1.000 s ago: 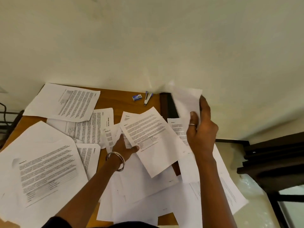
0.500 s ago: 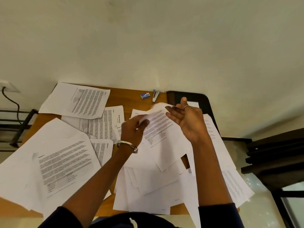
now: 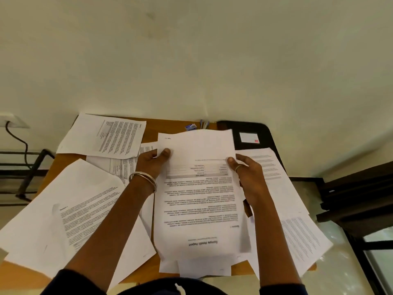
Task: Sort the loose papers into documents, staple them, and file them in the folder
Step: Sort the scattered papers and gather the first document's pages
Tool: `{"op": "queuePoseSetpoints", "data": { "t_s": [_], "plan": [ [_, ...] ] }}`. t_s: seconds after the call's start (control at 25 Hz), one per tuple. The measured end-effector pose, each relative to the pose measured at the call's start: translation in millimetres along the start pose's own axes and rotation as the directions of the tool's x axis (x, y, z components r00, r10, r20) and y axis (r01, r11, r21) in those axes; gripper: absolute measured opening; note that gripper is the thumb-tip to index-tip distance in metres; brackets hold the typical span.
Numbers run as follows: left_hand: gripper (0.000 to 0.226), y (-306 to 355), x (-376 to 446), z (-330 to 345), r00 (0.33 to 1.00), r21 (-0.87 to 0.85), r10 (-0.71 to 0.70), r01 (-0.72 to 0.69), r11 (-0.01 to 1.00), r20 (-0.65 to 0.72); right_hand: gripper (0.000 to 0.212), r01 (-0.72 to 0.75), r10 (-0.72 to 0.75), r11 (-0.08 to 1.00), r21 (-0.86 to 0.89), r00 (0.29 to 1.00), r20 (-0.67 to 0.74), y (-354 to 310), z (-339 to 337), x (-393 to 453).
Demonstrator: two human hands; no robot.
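my left hand point(image 3: 151, 163) pinches the sheet point(image 3: 200, 188) by its left edge, thumb on top; right hand point(image 3: 247, 177) grips the right edge, above the table point(image 3: 165, 124).

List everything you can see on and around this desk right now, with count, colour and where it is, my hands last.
held page: one, white, printed text upside down to the camera, centre, held at both side edges
loose papers: many, white, printed, overlapping across the desk
desk: one, orange-brown wood, under the papers
folder: one, black with a white label, far right corner
stapler: one, blue and silver, far edge, partly hidden by the held page
staple box: one, blue, beside the stapler
cable: one, black, left wall
left hand: bangles at wrist, pinches the page's left edge
right hand: ring, grips the right edge
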State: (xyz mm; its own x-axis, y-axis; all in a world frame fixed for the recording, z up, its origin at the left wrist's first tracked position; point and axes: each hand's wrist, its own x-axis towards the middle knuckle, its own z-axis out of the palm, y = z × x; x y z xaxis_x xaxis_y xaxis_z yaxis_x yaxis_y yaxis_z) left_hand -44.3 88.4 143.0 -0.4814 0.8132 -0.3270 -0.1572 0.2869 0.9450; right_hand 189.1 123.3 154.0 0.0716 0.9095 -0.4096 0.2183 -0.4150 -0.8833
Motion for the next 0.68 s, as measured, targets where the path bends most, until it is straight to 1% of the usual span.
{"op": "queuePoseSetpoints", "data": {
  "t_s": [0.04,0.08,0.16,0.2,0.24,0.28,0.32,0.36,0.4,0.44,0.48,0.52,0.56,0.6,0.64,0.68],
  "plan": [
    [0.023,-1,2,-2,0.998,-0.008,-0.016,0.015,1.0,-0.066,0.033,-0.019,0.019,1.0,0.008,1.0,-0.003,4,1,2],
    [0.022,-2,4,-5,0.989,-0.01,-0.032,0.031,0.999,-0.147,0.028,-0.033,0.033,0.999,0.004,0.999,0.028,6,2,2],
    [0.025,-8,10,-12,0.941,-0.014,-0.107,0.108,0.994,-0.321,0.028,-0.05,0.06,0.996,-0.077,0.989,0.134,9,0,-1],
    [0.029,-14,13,-16,0.913,-0.036,-0.16,0.158,0.987,-0.377,0.031,-0.052,0.073,0.991,-0.122,0.983,0.168,11,-2,-2],
    [0.033,-22,16,-19,0.892,-0.083,-0.212,0.195,0.977,-0.399,0.033,-0.05,0.072,0.989,-0.138,0.985,0.159,12,-6,-1],
    [0.039,-29,19,-20,0.886,-0.112,-0.247,0.221,0.969,-0.392,0.032,-0.037,0.052,0.99,-0.133,0.992,0.112,11,-9,1],
    [0.05,-35,19,-20,0.885,-0.052,-0.25,0.25,0.967,-0.392,0.029,0.008,-0.001,0.985,-0.171,0.999,0.044,9,-13,4],
    [0.068,-38,16,-18,0.901,0.169,-0.193,0.276,0.946,-0.388,0.026,0.09,-0.094,0.957,-0.276,0.996,-0.001,4,-16,8],
    [0.085,-40,15,-15,0.93,0.452,-0.036,0.212,0.867,-0.367,0.026,0.172,-0.18,0.892,-0.419,0.983,0.019,-3,-20,12],
    [0.094,-42,16,-12,0.945,0.667,0.209,0.012,0.745,-0.251,0.027,0.246,-0.236,0.81,-0.532,0.968,0.089,-13,-20,15],
    [0.094,-41,17,-5,0.893,0.771,0.449,-0.263,0.58,-0.034,0.028,0.319,-0.266,0.726,-0.61,0.947,0.179,-27,-18,16],
    [0.093,-30,16,6,0.787,0.767,0.585,-0.495,0.409,0.196,0.03,0.388,-0.284,0.651,-0.652,0.921,0.265,-41,-15,16],
    [0.088,-17,16,18,0.676,0.708,0.63,-0.652,0.271,0.382,0.031,0.456,-0.301,0.583,-0.673,0.89,0.343,-56,-10,15],
    [0.081,-3,13,31,0.596,0.65,0.621,-0.74,0.176,0.51,0.031,0.526,-0.331,0.517,-0.675,0.851,0.408,-71,-3,12],
    [0.07,8,7,42,0.56,0.612,0.602,-0.777,0.144,0.569,0.028,0.586,-0.371,0.463,-0.665,0.809,0.455,-83,2,11],
    [0.057,17,0,52,0.551,0.58,0.612,-0.795,0.179,0.567,0.023,0.638,-0.426,0.419,-0.646,0.766,0.481,-92,6,10]
  ]
}}
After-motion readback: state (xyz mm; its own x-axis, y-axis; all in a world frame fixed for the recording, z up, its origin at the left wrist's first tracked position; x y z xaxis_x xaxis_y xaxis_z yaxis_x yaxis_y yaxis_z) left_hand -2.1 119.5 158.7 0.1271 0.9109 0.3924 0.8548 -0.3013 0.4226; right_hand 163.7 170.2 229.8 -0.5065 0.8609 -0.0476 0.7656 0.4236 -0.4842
